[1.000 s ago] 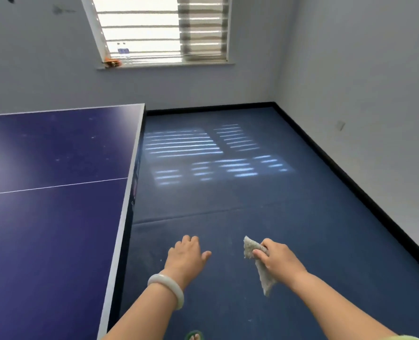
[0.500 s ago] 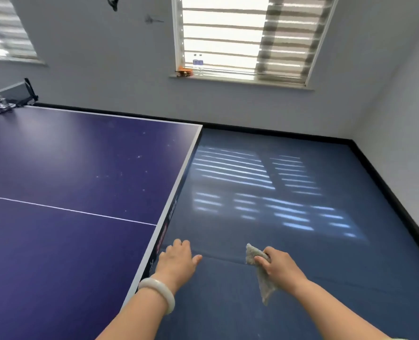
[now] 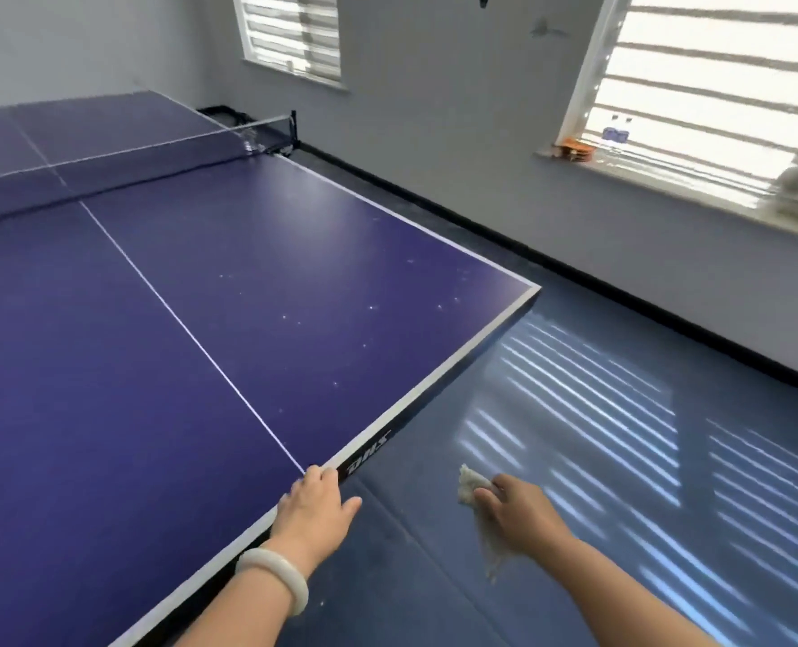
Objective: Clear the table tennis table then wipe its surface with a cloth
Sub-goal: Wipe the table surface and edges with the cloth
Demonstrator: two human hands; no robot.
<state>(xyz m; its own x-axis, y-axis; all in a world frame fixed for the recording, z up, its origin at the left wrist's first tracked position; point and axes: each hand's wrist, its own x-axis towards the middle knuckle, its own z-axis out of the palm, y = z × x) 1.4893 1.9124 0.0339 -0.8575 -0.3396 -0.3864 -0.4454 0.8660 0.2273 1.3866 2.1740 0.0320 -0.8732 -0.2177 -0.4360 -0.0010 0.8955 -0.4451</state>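
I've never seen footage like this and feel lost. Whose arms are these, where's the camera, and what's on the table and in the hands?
No machine here: a person wears one wide-angle camera on the head, looking forward and down, so you see their own arms. The left hand, with a pale bracelet on its wrist, reaches to the near edge of the table tennis table. The right hand grips a crumpled cloth over the floor beside the table. The blue surface shows white lines, a net and small pale specks.

Table (image 3: 294, 296) cut off at L; cloth (image 3: 471, 484) partly behind right hand (image 3: 521, 513); sill items (image 3: 574, 149) blurry.
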